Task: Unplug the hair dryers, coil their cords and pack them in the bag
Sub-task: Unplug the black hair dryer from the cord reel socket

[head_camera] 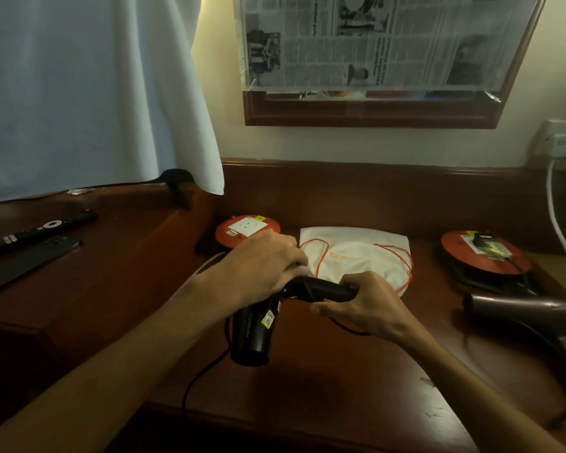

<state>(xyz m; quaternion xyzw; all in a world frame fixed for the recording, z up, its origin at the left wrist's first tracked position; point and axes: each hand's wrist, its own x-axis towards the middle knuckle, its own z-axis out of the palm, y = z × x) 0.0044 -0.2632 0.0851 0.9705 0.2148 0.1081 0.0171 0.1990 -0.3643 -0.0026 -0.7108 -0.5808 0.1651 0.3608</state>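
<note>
Right hand [361, 308] gripping black hair dryer [258, 325] by its handle; left hand [262, 266] curled at the handle's joint, above wooden surface [356, 380], beside white drawstring bag [356, 256].

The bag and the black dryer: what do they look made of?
Bag: looks like soft white fabric, matte, judging by its creases and orange drawstring cord. Black dryer: probably hard plastic with a slightly glossy finish, going by the dull sheen on its barrel. Left hand and right hand both grip its handle.
</note>
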